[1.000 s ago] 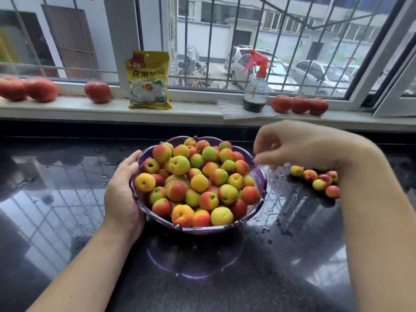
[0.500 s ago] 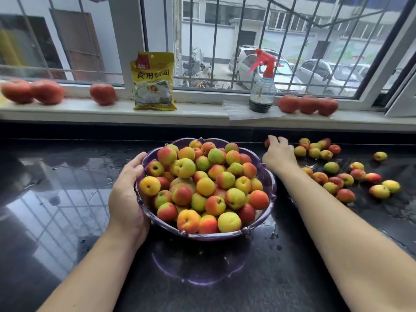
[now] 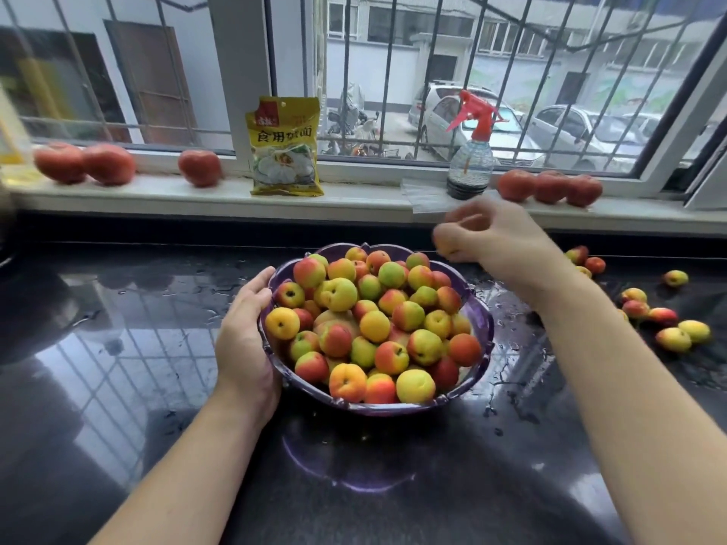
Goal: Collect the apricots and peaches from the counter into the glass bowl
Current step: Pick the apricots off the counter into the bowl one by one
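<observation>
Cupping the left side of the glass bowl, the left hand lies flat against the purple rim, fingers fairly straight, thumb up near the top edge; that grip is wide, a press and not a pinch. Bowl sits mid-worktop, heaped over the rim with apricots and peaches, yellow, green and red-orange mixed. Right hand hangs above the bowl's back-right edge, blurred, fingers curled in; that grip is narrow and holding small fruit, orange-yellow bits showing between the fingers, count cannot be told. Loose fruit still lies on the black worktop to the right of the right forearm, scattered in a rough band from near the back edge toward the right side, well apart from the bowl. Worktop is glossy and wet, water drops around the bowl, window bars reflected on the left. On the white windowsill behind: three tomatoes at left, a yellow food packet leaning upright on the frame, a spray bottle with a red trigger and dark liquid low inside, standing on a pale sheet, then three more tomatoes just beside it to the right. Barred window behind, parked cars outside.
</observation>
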{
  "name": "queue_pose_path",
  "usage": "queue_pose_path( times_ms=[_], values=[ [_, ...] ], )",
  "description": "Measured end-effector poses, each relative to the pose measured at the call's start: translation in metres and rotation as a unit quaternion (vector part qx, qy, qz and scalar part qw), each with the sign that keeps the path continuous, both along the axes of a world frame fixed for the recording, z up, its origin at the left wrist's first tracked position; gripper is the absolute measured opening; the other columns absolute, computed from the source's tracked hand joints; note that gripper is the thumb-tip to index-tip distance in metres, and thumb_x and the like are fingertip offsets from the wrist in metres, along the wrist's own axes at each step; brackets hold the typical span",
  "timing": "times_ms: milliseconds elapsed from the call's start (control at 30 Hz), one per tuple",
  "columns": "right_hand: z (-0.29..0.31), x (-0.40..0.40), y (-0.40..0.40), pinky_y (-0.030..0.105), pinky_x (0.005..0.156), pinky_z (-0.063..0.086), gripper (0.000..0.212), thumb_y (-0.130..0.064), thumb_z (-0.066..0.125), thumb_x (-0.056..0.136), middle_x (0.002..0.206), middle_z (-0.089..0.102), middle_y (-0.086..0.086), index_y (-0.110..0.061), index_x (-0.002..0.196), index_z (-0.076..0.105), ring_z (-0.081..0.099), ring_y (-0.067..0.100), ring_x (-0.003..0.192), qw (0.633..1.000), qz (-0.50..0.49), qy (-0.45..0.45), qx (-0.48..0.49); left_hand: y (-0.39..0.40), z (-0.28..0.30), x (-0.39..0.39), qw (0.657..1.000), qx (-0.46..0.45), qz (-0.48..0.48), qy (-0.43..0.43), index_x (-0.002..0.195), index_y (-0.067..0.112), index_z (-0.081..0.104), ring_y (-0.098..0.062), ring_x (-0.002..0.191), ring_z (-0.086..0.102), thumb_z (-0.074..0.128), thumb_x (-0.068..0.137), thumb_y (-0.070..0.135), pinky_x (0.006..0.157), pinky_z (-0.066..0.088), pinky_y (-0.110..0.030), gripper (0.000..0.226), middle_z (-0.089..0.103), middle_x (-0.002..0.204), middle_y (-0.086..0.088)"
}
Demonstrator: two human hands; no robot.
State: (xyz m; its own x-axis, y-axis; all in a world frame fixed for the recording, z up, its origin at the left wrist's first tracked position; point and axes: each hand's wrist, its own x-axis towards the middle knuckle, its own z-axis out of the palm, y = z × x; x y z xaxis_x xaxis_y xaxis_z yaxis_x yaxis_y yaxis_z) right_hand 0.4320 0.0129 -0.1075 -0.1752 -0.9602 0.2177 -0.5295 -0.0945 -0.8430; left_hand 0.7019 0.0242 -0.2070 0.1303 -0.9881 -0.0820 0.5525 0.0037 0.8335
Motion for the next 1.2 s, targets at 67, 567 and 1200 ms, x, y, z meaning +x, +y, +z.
queue_pose_path(
  times_ms=[67, 567, 1200],
  values=[
    [0.021, 0.045, 0.032, 0.029, 0.086, 0.058, 0.023, -0.034, 0.078, 0.088, 0.097, 0.075, -0.008, -0.024, 0.107, 0.070, 0.072, 0.006, 0.091, 0.987, 0.132, 0.084, -0.020, 0.001, 0.001, -0.001, 1.000, 0.001, 0.003, 0.003, 0.134, 0.019, 0.067, -0.033, 0.119, 0.073, 0.049, 0.107, 0.022, 0.105, 0.055, -0.055, 0.033, 0.077, 0.124, -0.011],
    [0.002, 0.061, 0.021, 0.013, 0.082, 0.048, 0.009, -0.024, 0.068, 0.094, 0.095, 0.073, -0.016, -0.028, 0.097, 0.075, 0.065, -0.003, 0.092, 0.985, 0.075, 0.120, -0.100, 0.000, 0.001, 0.000, 1.000, -0.001, 0.006, 0.003, 0.131, 0.018, 0.068, -0.032, 0.120, 0.072, 0.050, 0.107, 0.021, 0.108, 0.054, -0.055, 0.031, 0.077, 0.125, -0.011],
    [-0.123, -0.081, -0.119, 0.044, 0.110, 0.036, 0.043, -0.016, 0.046, 0.099, 0.154, 0.031, 0.017, -0.007, 0.139, 0.056, 0.041, 0.046, 0.132, 0.920, -0.224, 0.299, 0.118, -0.008, -0.008, 0.002, 1.000, -0.014, -0.001, -0.011, 0.133, 0.019, 0.068, -0.031, 0.119, 0.073, 0.048, 0.107, 0.022, 0.107, 0.054, -0.055, 0.033, 0.077, 0.126, -0.011]
  ],
)
